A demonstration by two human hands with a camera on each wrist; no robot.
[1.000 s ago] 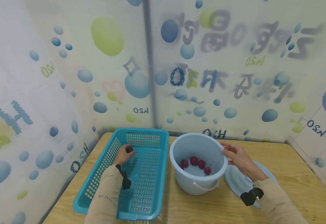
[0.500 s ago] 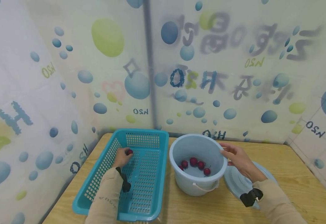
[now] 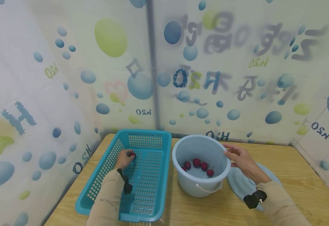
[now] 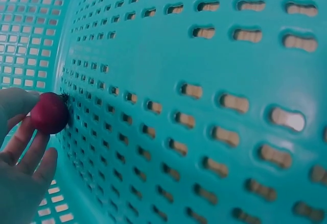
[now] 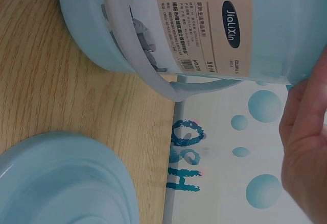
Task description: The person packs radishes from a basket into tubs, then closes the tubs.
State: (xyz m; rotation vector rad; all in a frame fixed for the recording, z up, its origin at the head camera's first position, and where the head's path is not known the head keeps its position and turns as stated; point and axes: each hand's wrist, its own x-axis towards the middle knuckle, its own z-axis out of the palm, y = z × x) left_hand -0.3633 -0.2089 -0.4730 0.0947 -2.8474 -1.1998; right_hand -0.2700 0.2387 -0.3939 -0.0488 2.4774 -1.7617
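In the blue-green plastic basket (image 3: 119, 216), my left hand (image 3: 124, 159) holds a small, round, dark red fruit (image 4: 49, 113) near the far left corner. The left wrist view shows the thumb above it and the fingers beneath, with the fruit's dark stem end against the perforated floor. My right hand (image 3: 242, 160) grips the far right rim of a light blue bucket (image 3: 194, 185). Its thumb is at the rim, other fingers outside. Several dark red fruits (image 3: 196, 162) lie at the bottom of the bucket, one partly hidden by the near wall.
A round light blue lid (image 3: 240, 182) lies on the wooden table (image 3: 294, 175) right of the bucket, partly under my right forearm. The bucket's pale handle (image 3: 209, 189) hangs at the front. A patterned curtain (image 3: 223, 62) stands behind the table.
My left hand has shifted slightly towards me with the fruit, which shows lower down in the basket. My right hand and the bucket have stayed in place.
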